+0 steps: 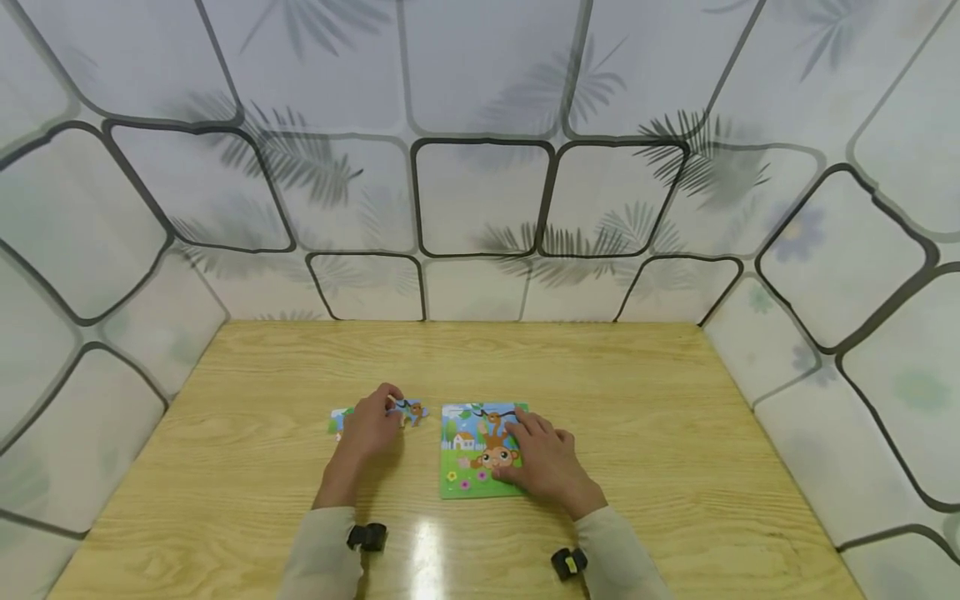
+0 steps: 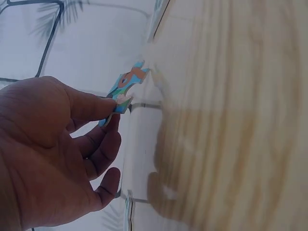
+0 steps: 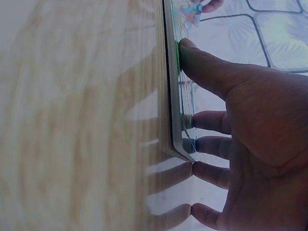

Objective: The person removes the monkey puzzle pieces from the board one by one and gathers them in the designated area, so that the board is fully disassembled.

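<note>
My left hand point(image 1: 372, 423) pinches a jigsaw puzzle piece point(image 2: 127, 84) between thumb and fingers, raised over the table. The piece is blue with a brown figure, and the fingers hide part of it. To its right lies a square picture puzzle point(image 1: 461, 462) showing a monkey, a house and flowers on green. Spread over the right side of that puzzle is my right hand point(image 1: 546, 458). In the right wrist view its thumb and some fingertips touch the puzzle's face point(image 3: 178, 62), while the other fingers reach past the corner.
Partly behind the left hand, a green and blue piece point(image 1: 339, 419) lies on the wooden table point(image 1: 637, 392). Patterned fabric walls point(image 1: 480, 200) enclose the table at the back and both sides. Black bands point(image 1: 367, 537) sit at both wrists.
</note>
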Tool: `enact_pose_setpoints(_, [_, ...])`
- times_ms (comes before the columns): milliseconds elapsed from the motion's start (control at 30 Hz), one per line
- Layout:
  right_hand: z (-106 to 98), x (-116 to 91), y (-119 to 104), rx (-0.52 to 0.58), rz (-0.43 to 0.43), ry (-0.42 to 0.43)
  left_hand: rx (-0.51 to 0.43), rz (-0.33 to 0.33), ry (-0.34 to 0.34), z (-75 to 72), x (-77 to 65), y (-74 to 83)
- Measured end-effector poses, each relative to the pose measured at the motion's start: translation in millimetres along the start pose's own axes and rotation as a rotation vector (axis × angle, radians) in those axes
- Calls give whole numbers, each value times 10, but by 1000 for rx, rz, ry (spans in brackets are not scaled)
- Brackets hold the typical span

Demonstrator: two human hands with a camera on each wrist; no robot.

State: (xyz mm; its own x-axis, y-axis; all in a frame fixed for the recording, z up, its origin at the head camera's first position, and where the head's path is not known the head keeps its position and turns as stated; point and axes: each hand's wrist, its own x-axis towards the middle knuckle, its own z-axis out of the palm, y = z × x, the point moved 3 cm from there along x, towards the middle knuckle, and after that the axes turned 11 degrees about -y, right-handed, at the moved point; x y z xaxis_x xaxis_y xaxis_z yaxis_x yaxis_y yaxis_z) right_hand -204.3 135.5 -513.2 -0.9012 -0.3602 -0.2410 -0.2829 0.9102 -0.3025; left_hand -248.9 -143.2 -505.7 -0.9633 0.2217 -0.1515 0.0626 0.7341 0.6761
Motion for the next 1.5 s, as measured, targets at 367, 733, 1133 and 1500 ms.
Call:
enact_pose_setpoints(367, [9,-15,19,1,-5,-10,170,-146,-5,-98,-39,-83])
enact_pose_setpoints(733, [-8,-19,18,15,-10,-11,291,-170,14,-138,-125,-90])
enact_pose_setpoints(1133, [-1,-17,28,42,-11,-25,206,-172,27,-96,-96,-45])
enact_pose_setpoints(1500, [-29,-51,39,106,0,-35,114,-6,3,257,-32,330])
